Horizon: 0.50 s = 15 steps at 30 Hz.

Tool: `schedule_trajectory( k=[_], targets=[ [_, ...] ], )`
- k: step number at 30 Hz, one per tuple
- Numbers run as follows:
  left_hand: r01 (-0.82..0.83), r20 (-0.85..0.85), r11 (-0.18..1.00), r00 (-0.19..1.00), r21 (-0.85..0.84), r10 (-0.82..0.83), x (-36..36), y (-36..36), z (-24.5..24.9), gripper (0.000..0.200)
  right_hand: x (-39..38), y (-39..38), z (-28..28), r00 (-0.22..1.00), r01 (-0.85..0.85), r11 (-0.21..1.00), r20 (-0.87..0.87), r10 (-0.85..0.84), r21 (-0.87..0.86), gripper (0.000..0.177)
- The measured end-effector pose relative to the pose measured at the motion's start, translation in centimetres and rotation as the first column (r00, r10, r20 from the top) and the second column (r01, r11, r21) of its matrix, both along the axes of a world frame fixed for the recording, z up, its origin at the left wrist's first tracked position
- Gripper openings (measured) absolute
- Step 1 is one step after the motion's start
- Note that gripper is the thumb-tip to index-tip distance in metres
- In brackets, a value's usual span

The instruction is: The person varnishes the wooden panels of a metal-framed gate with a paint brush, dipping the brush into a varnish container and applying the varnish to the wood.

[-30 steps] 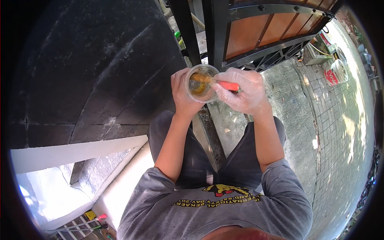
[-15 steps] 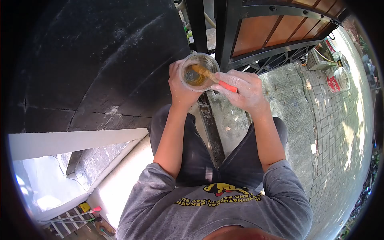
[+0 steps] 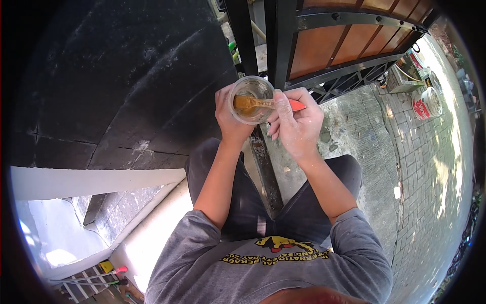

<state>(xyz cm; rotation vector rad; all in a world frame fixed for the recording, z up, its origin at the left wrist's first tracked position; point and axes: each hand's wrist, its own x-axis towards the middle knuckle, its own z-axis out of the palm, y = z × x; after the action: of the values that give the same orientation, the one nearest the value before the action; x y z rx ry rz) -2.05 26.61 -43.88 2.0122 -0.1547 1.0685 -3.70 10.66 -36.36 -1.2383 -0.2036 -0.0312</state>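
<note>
A clear plastic cup [image 3: 259,84] with a little amber-brown liquid in its bottom is gripped from the side by my left hand [image 3: 231,117]. My right hand [image 3: 301,121] pinches the orange-red handle of a paintbrush [image 3: 264,103]. The brush lies nearly level across the cup's mouth, its brown-coated head inside the cup near the left wall. Pale dust covers the fingers of my right hand. Both hands are held above my knees, close to a black wall panel [image 3: 121,101].
Ahead stands a black metal gate [image 3: 324,23] with orange-brown panels. A white bucket with a red label [image 3: 432,104] sits on the paving at right. Tools with red and green handles [image 3: 120,270] lie at lower left. A dark metal rail [image 3: 267,172] runs between my legs.
The brush has turned from a slant to nearly level, and its head has shifted toward the cup's left wall. My right hand has rolled over, and the cup sits slightly lower in view.
</note>
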Motion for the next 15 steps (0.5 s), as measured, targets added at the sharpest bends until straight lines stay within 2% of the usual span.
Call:
schedule_trajectory(
  k=[2, 5, 10, 12, 15],
  targets=[
    [0.025, -0.018, 0.994, 0.999, -0.103, -0.027, 0.0, 0.0, -0.1, 0.062, 0.5, -0.5, 0.0, 0.989, -0.065, 0.996, -0.13, 0.072, 0.058, 0.026],
    [0.011, -0.008, 0.993, 1.0, 0.114, -0.01, 0.2, 0.3, 0.6, 0.062, 1.2, -1.5, 0.3, 0.996, -0.051, 0.998, -0.08, 0.049, -0.024, 0.024],
    [0.079, -0.008, 0.99, 0.997, 0.12, -0.079, 0.6, -0.9, 0.7, 0.07, 2.2, -4.0, 2.0, 0.994, 0.044, 0.992, 0.102, -0.031, -0.121, 0.022],
    [0.099, -0.009, 0.985, 0.995, 0.139, -0.099, 0.7, -0.9, 0.4, 0.071, 2.4, -5.1, 2.5, 0.986, 0.044, 0.979, 0.169, -0.01, -0.199, 0.02],
    [0.111, -0.049, 0.986, 0.993, 0.125, -0.105, 0.7, -1.2, 0.1, 0.069, 2.7, -6.2, 2.3, 0.903, 0.195, 0.926, 0.427, -0.041, -0.324, 0.017]
  ],
)
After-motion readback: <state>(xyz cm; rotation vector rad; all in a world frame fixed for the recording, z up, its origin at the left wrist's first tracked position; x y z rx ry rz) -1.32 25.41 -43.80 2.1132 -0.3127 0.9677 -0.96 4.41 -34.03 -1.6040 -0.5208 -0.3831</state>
